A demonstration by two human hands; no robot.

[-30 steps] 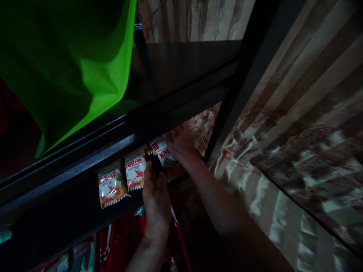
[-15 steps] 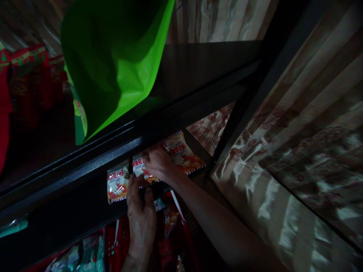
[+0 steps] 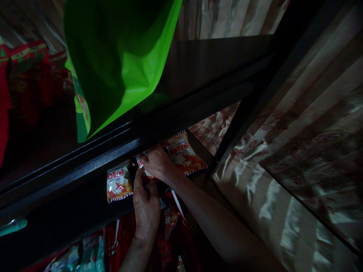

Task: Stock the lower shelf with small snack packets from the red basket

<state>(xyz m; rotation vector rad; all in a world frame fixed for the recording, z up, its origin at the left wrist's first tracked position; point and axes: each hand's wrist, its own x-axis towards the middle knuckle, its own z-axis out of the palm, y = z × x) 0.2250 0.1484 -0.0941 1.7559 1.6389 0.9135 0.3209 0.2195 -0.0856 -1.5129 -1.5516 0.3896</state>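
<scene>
My right hand (image 3: 159,162) is curled over a small snack bag (image 3: 140,161) on the lower black shelf (image 3: 70,207), covering most of it. From the front, my left hand (image 3: 146,207) pinches at the same bag's near edge, its fingertips close to my right fingers. A matching white and orange snack bag (image 3: 118,185) with red lettering lies to the left of my hands. Another one (image 3: 185,155) lies to the right, partly behind my right wrist.
A large bright green bag (image 3: 136,71) overhangs the upper shelf (image 3: 210,60). Red packages (image 3: 28,75) stand at the far left. Below the lower shelf is a red basket (image 3: 124,226) holding packets. Teal packets (image 3: 90,253) lie at bottom left. Shiny striped curtain (image 3: 272,196) hangs at right.
My left hand has moved slightly right and closer to my right hand. The middle snack bag is now more covered by my hands. The view has shifted slightly.
</scene>
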